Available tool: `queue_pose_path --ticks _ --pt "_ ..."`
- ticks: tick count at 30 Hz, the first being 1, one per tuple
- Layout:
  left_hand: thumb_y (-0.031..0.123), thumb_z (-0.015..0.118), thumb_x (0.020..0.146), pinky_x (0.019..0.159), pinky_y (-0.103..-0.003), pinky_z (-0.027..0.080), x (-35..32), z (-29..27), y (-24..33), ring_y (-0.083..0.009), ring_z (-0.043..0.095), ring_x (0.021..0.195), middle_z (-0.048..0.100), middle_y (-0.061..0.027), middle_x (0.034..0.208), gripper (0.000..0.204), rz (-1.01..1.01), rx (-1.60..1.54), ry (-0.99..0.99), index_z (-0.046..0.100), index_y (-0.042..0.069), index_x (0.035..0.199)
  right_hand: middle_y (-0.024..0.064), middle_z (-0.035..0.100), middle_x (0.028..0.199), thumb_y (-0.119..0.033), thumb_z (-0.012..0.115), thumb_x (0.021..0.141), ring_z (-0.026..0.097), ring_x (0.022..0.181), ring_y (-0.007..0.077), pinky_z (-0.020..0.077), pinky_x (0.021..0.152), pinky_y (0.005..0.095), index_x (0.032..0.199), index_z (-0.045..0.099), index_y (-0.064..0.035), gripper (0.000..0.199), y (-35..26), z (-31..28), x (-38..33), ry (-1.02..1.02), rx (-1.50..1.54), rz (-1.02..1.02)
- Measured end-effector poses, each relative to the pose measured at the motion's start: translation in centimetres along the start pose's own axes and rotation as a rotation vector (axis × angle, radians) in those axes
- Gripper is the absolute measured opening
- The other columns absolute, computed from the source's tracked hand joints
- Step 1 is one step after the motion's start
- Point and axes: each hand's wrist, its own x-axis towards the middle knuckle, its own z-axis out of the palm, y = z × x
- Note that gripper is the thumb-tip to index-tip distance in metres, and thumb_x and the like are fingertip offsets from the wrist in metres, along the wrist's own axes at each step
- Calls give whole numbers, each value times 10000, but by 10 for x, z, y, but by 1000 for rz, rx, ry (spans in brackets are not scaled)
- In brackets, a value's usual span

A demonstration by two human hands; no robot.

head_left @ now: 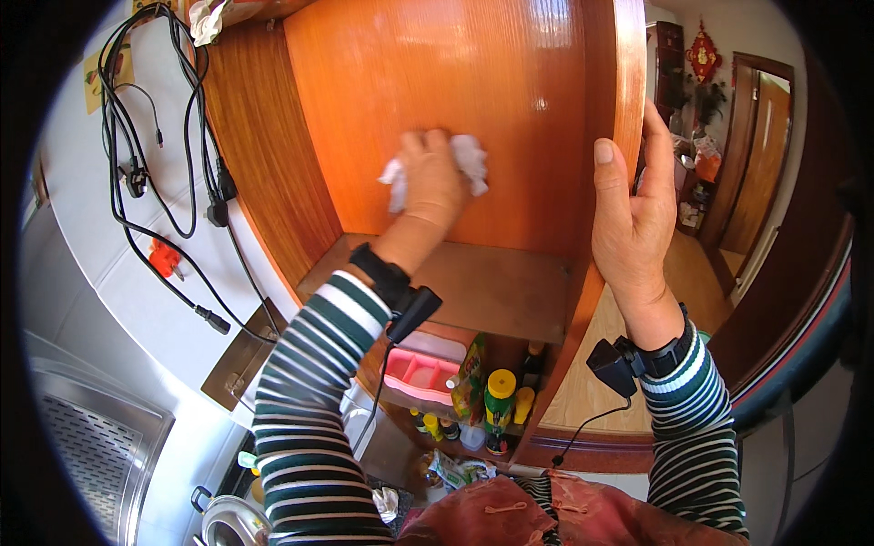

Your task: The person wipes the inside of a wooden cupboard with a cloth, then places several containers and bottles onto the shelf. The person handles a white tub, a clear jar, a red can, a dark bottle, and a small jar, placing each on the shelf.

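My left hand (430, 182) is closed over a crumpled white cloth or tissue (469, 164), pressing it against the orange-brown back panel (364, 82) of a wooden cabinet. White edges of it stick out on both sides of the fingers, slightly blurred. On the right, my right hand (637, 209) rests against the cabinet's upright side edge (628, 73), thumb on the near face and fingers stretched around the outer side. It carries nothing. Below the left hand lies the brown cabinet shelf (492, 287), with nothing standing on the part that shows.
Black cables (114, 173) hang on the white wall at left. Under the shelf stand a pink divided tray (421, 373), a yellow-capped bottle (500, 400) and several other bottles. A pot (232, 523) sits lower left; a doorway (760, 164) opens at far right.
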Motion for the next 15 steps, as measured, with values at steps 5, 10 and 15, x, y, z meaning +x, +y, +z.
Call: queue_pose_path --ticks 5,10,15 --pt "58 796 654 960 -446 483 -24 26 60 -397 545 1122 502 -210 1169 532 429 -113 -194 573 37 1136 217 547 1384 -151 614 997 556 1261 307 433 1078 376 1451 432 59 533 -1 -1 1 0 -28 -29" --pt "92 708 750 1042 -437 434 -29 13 55 -326 502 1269 495 -162 1368 440 779 -37 -189 604 62 1177 217 535 1398 -154 617 995 551 1265 310 435 1070 381 1463 427 50 544 2 -1 0 -3 -25 -33" --pt "120 621 833 1169 -473 308 -9 -9 23 -301 368 1448 350 -149 1598 605 891 285 -202 502 81 1425 208 534 1400 -141 614 995 547 1266 304 428 1075 380 1470 422 45 545 3 -1 0 -3 -12 -23"
